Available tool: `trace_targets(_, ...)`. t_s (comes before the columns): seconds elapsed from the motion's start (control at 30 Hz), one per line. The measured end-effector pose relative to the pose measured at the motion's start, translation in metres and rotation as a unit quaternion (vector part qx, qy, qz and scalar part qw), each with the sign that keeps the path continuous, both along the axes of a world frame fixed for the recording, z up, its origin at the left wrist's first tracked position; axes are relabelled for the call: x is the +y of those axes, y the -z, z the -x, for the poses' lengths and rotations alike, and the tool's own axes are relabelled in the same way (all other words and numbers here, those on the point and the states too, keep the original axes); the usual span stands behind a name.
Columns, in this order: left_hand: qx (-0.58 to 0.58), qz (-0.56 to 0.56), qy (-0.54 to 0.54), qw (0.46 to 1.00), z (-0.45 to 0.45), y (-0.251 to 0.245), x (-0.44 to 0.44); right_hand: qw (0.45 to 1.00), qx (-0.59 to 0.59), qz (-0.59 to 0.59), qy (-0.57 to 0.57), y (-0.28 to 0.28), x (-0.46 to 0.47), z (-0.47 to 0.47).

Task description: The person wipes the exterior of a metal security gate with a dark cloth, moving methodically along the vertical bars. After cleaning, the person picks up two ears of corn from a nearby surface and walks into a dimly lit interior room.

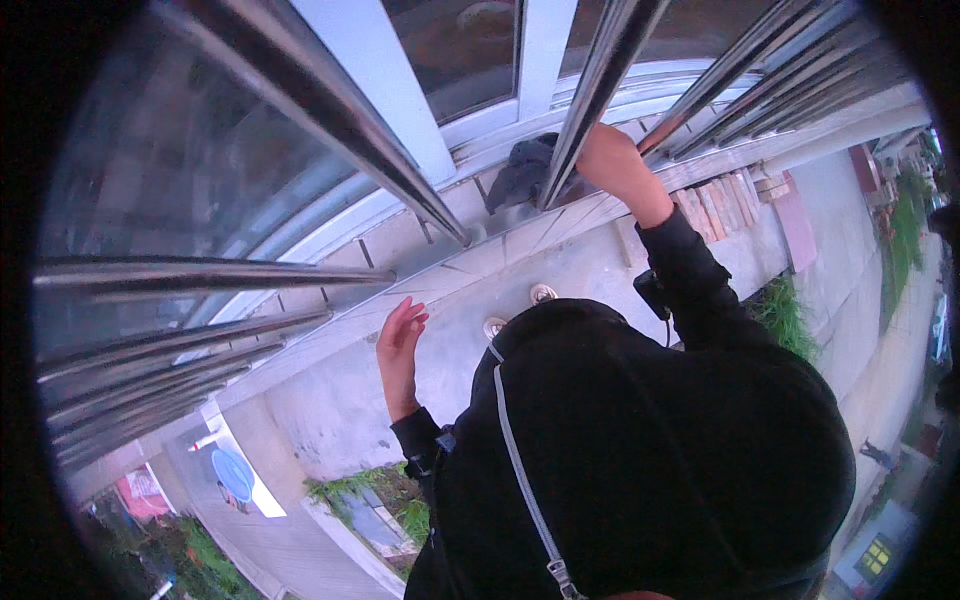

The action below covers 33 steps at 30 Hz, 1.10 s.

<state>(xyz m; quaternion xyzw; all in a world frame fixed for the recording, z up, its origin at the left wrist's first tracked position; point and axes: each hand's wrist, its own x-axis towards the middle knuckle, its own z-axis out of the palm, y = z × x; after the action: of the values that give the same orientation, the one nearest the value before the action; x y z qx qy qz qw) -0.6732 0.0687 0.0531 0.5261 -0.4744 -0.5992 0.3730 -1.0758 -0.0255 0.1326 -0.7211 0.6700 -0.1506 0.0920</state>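
My right hand point(616, 166) reaches in between the metal window bars point(592, 97), beside a dark grey cloth point(521, 176) on the tiled sill. Its fingertips are hidden behind the wrist and a bar, so whether it touches the cloth cannot be told. Lower and to the left, my left hand point(401, 337) hangs in the air outside the sill's edge, fingers slightly curled and holding nothing. White-framed window panes point(457, 60) stand behind the bars.
The tiled sill point(495, 255) runs across under the bars. A stack of bricks point(720, 206) lies at the right, near green plants point(784, 315). At lower left are a blue basin point(233, 475) and a bed of plants. My shoes point(541, 293) stand on concrete paving.
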Motion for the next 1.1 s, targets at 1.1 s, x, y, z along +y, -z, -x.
trace_targets(1.1, 0.035, -0.009, -0.093, 0.995, -0.012, -0.008, 0.009, 0.994, -0.073, 0.081, -0.018, 0.054, -0.039, -0.017)
